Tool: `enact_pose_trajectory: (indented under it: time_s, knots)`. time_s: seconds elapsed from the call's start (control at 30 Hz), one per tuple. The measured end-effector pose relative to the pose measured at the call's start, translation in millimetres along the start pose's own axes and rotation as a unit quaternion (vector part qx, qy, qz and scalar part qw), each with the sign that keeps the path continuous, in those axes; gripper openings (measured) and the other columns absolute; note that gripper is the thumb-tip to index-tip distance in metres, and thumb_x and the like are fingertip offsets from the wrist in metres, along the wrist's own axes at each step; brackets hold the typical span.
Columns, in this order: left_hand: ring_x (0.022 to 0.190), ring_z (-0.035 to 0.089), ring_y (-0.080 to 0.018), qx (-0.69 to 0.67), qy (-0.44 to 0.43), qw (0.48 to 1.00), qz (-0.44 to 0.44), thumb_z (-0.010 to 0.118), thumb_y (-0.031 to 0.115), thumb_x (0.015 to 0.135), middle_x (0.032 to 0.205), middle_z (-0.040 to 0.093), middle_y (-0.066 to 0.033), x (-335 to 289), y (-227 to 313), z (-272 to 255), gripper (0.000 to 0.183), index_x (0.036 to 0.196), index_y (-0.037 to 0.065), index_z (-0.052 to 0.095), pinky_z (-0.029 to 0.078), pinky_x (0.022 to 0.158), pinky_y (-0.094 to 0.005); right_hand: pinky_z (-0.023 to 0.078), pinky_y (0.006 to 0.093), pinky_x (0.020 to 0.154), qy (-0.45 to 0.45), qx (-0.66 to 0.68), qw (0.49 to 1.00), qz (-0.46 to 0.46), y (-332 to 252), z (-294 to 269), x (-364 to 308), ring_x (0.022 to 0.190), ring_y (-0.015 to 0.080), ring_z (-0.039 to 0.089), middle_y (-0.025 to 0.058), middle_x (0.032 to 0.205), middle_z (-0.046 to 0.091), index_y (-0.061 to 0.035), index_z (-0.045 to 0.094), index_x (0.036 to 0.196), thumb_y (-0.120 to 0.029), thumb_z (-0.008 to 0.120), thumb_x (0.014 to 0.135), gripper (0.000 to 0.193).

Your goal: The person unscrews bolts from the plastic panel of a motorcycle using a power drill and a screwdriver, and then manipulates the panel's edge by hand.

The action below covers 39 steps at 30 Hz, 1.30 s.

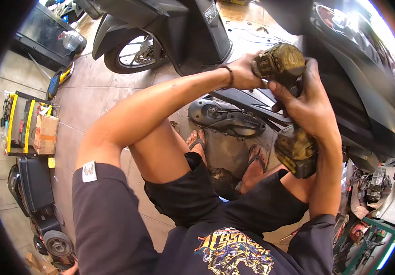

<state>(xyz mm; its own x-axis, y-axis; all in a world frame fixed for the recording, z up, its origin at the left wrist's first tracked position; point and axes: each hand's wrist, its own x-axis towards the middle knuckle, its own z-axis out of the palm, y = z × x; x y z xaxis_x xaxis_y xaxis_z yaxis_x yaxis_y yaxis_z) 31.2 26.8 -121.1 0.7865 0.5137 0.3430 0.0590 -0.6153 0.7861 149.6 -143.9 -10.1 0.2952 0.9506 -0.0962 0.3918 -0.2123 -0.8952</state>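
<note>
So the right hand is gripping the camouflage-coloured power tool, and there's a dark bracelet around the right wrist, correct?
Not quite: the dark bracelet circles the wrist of the left hand, as the head view shows. The right hand does grip the power tool.

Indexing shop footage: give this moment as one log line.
right hand: grips pistol-shaped camouflage power tool; left hand: at tool's front; nearby: elongated grey metal casing

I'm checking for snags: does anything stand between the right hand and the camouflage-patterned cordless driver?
Nothing visible does: the right hand directly grips the cordless driver. The left hand is beside its front end.
</note>
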Motion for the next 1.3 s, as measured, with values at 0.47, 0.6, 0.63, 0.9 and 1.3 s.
enact_pose_trajectory:
  time_s: [0.47,0.6,0.63,0.9,1.3]
  knots:
    - [0.11,0.065,-0.0217,-0.063,-0.082,0.993,-0.051,0.098,0.028,0.068,0.12,0.073,-0.0081,-6.6,-11.4,14.4,0.073,0.132,0.009,0.068,0.052,0.099,-0.0367,0.05,0.0538,0.093,-0.104,-0.395,0.901,-0.146,-39.3,-11.3,41.0,0.113,0.0527,0.063,0.0345,0.109,0.069,0.0035,0.032,0.135,0.002,0.072,0.087,0.063]
    - [0.113,0.064,-0.0223,-0.085,-0.12,0.986,-0.075,0.098,0.027,0.068,0.122,0.072,-0.0092,-12.1,-18.6,17.0,0.073,0.132,0.008,0.068,0.051,0.099,-0.0366,0.051,0.0508,0.093,-0.105,-0.394,0.902,-0.143,-41.8,1.3,42.4,0.111,0.0538,0.063,0.036,0.107,0.068,0.0051,0.038,0.13,0.001,0.072,0.084,0.057]
    - [0.114,0.064,-0.0224,-0.093,-0.135,0.983,-0.084,0.098,0.027,0.068,0.123,0.072,-0.0095,-12.3,-22.4,15.3,0.073,0.132,0.007,0.068,0.051,0.099,-0.0366,0.051,0.0496,0.094,-0.085,-0.388,0.908,-0.132,-42.2,5.1,42.3,0.111,0.0536,0.063,0.0367,0.106,0.067,0.0061,0.04,0.127,0.001,0.071,0.083,0.055]
    - [0.11,0.068,-0.0165,-0.356,-0.213,0.903,-0.108,0.094,0.008,0.071,0.116,0.076,-0.0085,1.3,-61.9,-12.2,0.056,0.124,0.004,0.073,0.053,0.097,-0.0331,0.054,0.0511,0.093,0.06,-0.511,0.849,-0.119,-30.7,34.1,59.2,0.112,0.0461,0.068,0.0336,0.117,0.068,0.0084,0.039,0.141,-0.02,0.078,0.074,0.082]
    - [0.093,0.073,-0.0211,-0.078,-0.059,0.995,-0.035,0.096,0.032,0.06,0.104,0.079,-0.0091,9.5,-22.0,-24.7,0.059,0.11,0.006,0.077,0.058,0.092,-0.033,0.052,0.0558,0.091,0.077,-0.458,0.883,-0.07,-26.8,25.3,37.1,0.111,0.05,0.066,0.0317,0.109,0.07,-0.002,0.044,0.129,-0.017,0.076,0.079,0.061]
